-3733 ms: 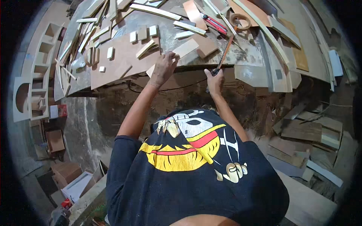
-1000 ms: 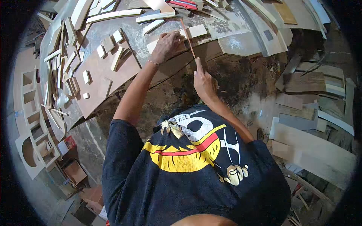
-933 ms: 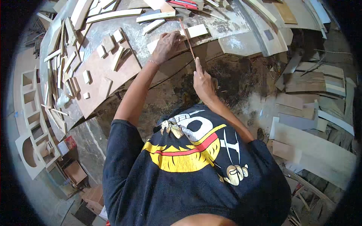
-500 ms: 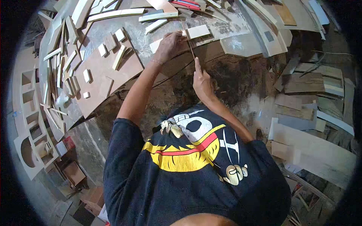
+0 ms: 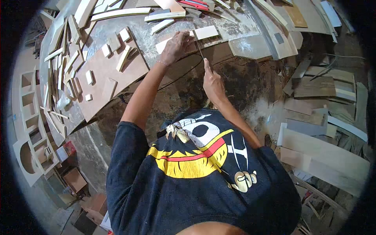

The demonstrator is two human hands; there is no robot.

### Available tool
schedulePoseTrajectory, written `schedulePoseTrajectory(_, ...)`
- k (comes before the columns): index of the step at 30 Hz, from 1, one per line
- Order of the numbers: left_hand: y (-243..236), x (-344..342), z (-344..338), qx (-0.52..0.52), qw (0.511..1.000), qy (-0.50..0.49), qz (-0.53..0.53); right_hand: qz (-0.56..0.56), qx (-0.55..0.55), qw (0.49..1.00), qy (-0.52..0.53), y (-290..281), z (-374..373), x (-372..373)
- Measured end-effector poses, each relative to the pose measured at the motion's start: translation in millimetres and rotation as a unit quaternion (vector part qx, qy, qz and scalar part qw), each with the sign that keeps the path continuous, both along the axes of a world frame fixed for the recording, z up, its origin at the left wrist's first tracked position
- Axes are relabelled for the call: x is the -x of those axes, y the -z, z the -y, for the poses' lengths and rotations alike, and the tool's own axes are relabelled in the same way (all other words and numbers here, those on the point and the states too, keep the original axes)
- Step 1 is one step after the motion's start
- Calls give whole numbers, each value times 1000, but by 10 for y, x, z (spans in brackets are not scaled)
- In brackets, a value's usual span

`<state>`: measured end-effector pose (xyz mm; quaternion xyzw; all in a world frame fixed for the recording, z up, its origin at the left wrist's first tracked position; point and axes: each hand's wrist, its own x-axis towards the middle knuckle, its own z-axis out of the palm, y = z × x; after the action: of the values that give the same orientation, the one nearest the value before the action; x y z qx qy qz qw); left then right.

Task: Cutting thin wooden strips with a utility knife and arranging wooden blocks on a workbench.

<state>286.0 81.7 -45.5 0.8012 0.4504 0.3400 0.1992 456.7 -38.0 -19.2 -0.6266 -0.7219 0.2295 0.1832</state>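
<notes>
Pale wood, in the form of a flat strip (image 5: 206, 33), lies on the grey worktable (image 5: 147, 37) close to its front edge, to the right of a brown panel (image 5: 100, 105). The left hand (image 5: 174, 48) rests on the strip, fingers bent over it, leaving both ends exposed; whether the fingers grip it or only press down cannot be told. A bracelet (image 5: 163, 63) is worn at the left wrist. The right hand (image 5: 214, 83) is closed around the near end of a thin blade (image 5: 199, 46), its index finger extended along it; the handle is hidden in the fist. The blade crosses the strip just beside the left fingers, its length running away from the person. Whether its edge sits in the wood or on top cannot be made out.

On the brown panel stand several small blocks (image 5: 89, 77), some with white faces, and a short pale stick (image 5: 123, 58). Beyond the strip lie two further sticks (image 5: 165, 17) and, at the upper border, a red tool (image 5: 194, 4), partly cut off. A long curved piece (image 5: 121, 14) lies to their left. On the far left is a compartmented wooden shelf (image 5: 30, 133). Loose boards (image 5: 324, 156) occupy the floor at right.
</notes>
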Motion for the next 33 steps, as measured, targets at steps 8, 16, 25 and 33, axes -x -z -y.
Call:
schedulePoseTrajectory(8, -112, -33, 27, 4, 999, -20, -32, -15, -14, 1000, -14, 9, -14, -33)
schedulePoseTrajectory(16, -121, -24, 37, -65, 997, 2, -42, 9, 13, 1000, -9, -4, 5, -52)
schedulePoseTrajectory(25, -149, -55, 49, -30, 999, -7, -37, 34, 8, 999, -5, -74, 36, 18)
schedulePoseTrajectory(33, -55, -87, 58, -57, 991, -117, -9, 33, 36, 998, -34, -41, -36, 74)
